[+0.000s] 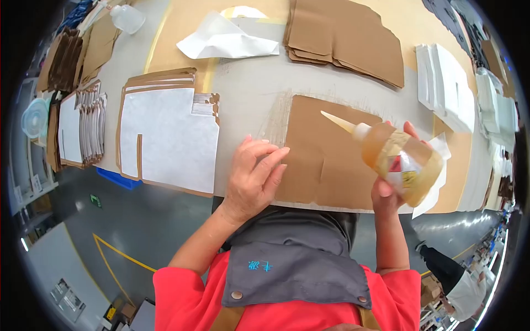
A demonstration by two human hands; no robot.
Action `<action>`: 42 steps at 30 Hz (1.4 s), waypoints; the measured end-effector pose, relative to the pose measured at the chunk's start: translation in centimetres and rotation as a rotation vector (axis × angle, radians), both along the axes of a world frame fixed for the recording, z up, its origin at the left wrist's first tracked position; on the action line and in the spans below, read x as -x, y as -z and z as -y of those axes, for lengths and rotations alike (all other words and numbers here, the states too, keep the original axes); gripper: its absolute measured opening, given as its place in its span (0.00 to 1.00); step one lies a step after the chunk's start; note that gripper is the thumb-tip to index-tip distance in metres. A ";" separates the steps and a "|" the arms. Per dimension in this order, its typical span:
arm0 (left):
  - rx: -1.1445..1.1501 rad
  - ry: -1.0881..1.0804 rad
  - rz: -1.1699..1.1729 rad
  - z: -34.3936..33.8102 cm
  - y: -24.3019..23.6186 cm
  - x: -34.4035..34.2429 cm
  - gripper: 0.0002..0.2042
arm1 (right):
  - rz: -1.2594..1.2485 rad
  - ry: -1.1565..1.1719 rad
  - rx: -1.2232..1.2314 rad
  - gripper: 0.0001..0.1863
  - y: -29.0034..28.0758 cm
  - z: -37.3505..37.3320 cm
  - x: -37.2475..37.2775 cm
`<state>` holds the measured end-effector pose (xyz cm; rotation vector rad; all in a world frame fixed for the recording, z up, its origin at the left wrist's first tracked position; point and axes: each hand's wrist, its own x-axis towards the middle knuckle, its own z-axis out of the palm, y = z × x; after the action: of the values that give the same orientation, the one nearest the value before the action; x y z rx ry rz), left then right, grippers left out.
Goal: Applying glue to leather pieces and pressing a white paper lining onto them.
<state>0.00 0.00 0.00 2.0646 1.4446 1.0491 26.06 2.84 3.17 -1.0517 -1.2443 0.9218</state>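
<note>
A brown leather-like or card piece (320,149) lies flat on the table in front of me. My right hand (389,190) is wrapped round a glue bottle (406,160) with amber liquid, tilted over the piece's right side. Its long pale nozzle (338,121) points left and up, apart from the brown surface. My left hand (254,174) rests by the piece's left edge, fingers loosely spread and holding nothing. To its left lies a stack of white-faced brown pieces (168,129) with a slot and a notched corner.
Brown sheets (345,38) are stacked at the back. Crumpled white paper (226,41) lies beside them. White folded pieces (447,83) stand at right. Another squeeze bottle (128,19) is far left, above a row of cut pieces (83,129). A person (461,287) is in the right background.
</note>
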 end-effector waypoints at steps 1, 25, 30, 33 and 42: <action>0.001 0.001 0.007 0.2 0.0 -0.2 0.17 | 0.116 -0.024 -0.088 0.56 0.3 -0.3 -0.1; 0.050 0.013 0.051 -0.4 -0.1 0.4 0.17 | 0.443 -0.368 -0.424 0.54 1.8 -3.6 1.8; 0.053 0.015 0.054 -0.5 -0.2 0.3 0.17 | 0.505 -0.390 -0.455 0.55 1.9 -3.2 0.0; 0.035 0.024 0.028 -0.5 -0.2 0.4 0.17 | 0.548 -0.343 -0.446 0.54 1.6 -2.5 -0.6; 0.051 0.008 0.035 -0.5 -0.2 0.1 0.15 | 0.597 -0.194 -0.429 0.54 1.3 -0.9 -2.9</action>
<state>-0.12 0.48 0.18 2.0053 1.4305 1.0299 29.00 3.73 1.86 -0.8915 -1.9656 0.4457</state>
